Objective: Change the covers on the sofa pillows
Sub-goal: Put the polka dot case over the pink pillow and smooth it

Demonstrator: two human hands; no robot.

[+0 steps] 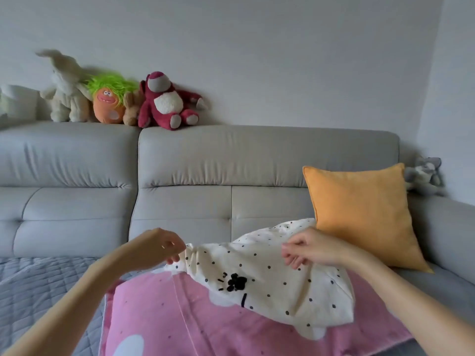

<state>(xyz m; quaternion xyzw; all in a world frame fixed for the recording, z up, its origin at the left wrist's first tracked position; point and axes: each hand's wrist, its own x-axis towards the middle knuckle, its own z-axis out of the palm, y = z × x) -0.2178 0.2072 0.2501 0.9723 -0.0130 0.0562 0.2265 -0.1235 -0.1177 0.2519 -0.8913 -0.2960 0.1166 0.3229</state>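
left hand [156, 249] pinches the left corner of the cream dotted cover [267, 276], fingers curled on the bunched edge. right hand [308, 249] grips its upper edge, fingers curled into the fabric. cover is stretched between both hands, draped over the pink pillow [164, 317] on the grey sofa [231, 176]. orange pillow [359, 214] leans on the backrest, just right of the cover.

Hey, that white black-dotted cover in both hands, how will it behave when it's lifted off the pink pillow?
The white black-dotted fabric cover probably hangs limp: it already bunches where the left hand pinches it. It looks thin, so likely light. It drapes across the pink pillow, so it may drag over it rather than come away cleanly.
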